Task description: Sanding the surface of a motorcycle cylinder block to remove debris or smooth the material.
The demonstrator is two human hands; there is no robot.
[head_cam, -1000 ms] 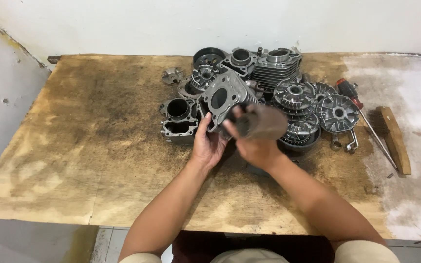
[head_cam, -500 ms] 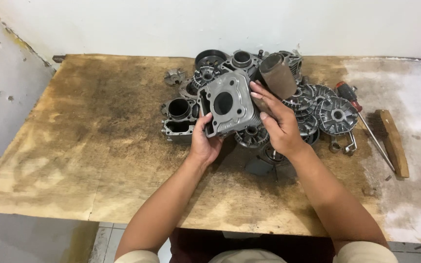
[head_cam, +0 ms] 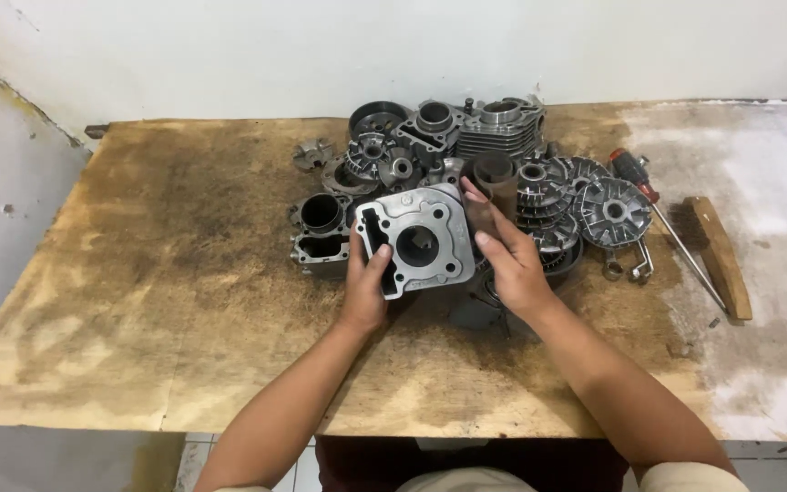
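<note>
The left hand is gripping the left edge of a grey metal engine cylinder block, its fingers curling over the near-left corner and pressing against the flat gasket face. The block is being held tilted up off the table, its round bore facing the camera, just in front of the heap of parts. The right hand is clasping a dark brown cylinder sleeve, which is standing upright just beside the block's right edge; its fingers are wrapping around the sleeve's lower part, while the open top is showing above them.

Behind the two hands a pile of engine parts is lying on the far middle of the worn wooden table. A finned cylinder is sitting at the far side of the pile, with a dark round housing to its left. Two round finned pulley discs are lying to the right of the sleeve, one beside the other. A second grey cylinder block is resting on the table just left of the held one. Farther right, a screwdriver with a red and black handle is lying at a slant, and a wooden block is lying near it, well apart from the hands. Two small wrenches are lying near the discs.
</note>
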